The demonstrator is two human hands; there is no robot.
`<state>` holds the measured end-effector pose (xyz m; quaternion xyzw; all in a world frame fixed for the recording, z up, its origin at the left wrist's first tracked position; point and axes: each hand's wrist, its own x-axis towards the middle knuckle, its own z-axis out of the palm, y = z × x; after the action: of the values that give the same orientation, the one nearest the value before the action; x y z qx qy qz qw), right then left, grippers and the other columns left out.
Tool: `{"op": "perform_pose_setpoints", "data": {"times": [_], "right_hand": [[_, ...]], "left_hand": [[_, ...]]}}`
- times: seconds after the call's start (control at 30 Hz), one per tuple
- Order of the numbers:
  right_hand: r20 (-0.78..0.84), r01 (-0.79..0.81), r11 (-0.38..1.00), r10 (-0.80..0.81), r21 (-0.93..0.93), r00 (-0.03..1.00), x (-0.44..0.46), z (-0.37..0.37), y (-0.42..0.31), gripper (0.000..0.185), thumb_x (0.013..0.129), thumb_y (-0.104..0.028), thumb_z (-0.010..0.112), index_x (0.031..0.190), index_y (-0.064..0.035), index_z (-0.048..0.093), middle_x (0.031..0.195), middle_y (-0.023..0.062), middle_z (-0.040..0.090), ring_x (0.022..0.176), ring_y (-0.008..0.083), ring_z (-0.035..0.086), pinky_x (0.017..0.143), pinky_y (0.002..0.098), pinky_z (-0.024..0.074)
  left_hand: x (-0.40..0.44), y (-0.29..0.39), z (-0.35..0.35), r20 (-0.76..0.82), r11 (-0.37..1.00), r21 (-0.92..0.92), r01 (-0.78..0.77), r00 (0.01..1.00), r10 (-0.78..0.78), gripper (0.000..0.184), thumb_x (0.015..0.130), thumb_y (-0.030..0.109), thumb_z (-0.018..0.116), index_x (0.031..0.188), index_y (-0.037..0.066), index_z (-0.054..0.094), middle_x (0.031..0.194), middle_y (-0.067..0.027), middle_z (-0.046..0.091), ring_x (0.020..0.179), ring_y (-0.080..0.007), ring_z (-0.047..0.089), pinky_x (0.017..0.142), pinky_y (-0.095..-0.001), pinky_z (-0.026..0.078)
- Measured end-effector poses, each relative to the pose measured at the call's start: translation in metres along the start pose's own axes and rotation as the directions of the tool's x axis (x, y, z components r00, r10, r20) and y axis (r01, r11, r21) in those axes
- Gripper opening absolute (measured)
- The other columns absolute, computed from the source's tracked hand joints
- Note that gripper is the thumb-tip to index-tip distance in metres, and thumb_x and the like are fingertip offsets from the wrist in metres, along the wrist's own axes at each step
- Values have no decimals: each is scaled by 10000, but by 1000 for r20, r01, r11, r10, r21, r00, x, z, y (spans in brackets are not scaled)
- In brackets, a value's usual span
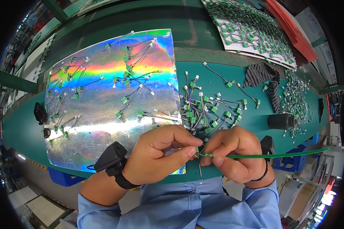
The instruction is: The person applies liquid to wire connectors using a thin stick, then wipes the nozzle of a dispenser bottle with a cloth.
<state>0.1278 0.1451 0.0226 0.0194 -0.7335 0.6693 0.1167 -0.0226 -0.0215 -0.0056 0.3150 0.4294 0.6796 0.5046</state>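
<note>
Near the table's front edge, my left hand (158, 152) pinches a small green connector with wires (200, 170) between thumb and fingertips. One wire hangs down from it and ends in a white plug. Close beside it, my right hand (237, 152) has its fingers closed on a long, thin green strip (283, 155). The strip's short end meets the connector between both hands, while its long end sticks out to the right. My fingertips partly hide where the two touch. Just beyond my hands lies a loose pile of similar green connectors with wires (210, 110).
A shiny rainbow-silver sheet (99, 103) with several wired connectors covers the left of the green table (233, 76). At right are a dark bottle (281, 121), a striped cloth (258, 74) and another wire pile (294, 95). A connector-covered white board (252, 36) stands behind.
</note>
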Motion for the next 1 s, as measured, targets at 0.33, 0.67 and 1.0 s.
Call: {"op": "perform_pose_setpoints", "data": {"times": [0.33, 0.67, 1.0], "right_hand": [[-54, 167, 953, -186, -254, 981, 6, 7, 5, 158, 794, 46, 637, 892, -30, 539, 778, 89, 615, 605, 242, 624, 522, 317, 491], [69, 309, 853, -310, -421, 948, 12, 3, 3, 208, 773, 22, 662, 923, -35, 530, 755, 114, 632, 594, 234, 633, 511, 319, 502], [-81, 235, 927, -269, -291, 960, 6, 5, 10, 137, 771, 24, 643, 861, -34, 557, 749, 81, 620, 577, 220, 613, 507, 309, 489]], "left_hand": [[0, -6, -3, 0, 1000, 8, 12, 1000, -12, 187, 937, -4, 614, 1123, -17, 622, 1023, -54, 618, 944, -104, 632, 832, -255, 516], [0, -9, -4, 15, 1000, 26, 15, 1000, -15, 184, 941, 8, 611, 1125, -2, 620, 1015, -44, 630, 904, -87, 635, 770, -233, 510], [-1, -4, -1, -38, 995, -65, 69, 997, -72, 189, 943, 12, 613, 1131, -3, 604, 1003, -38, 639, 911, -89, 648, 776, -231, 521]]}}
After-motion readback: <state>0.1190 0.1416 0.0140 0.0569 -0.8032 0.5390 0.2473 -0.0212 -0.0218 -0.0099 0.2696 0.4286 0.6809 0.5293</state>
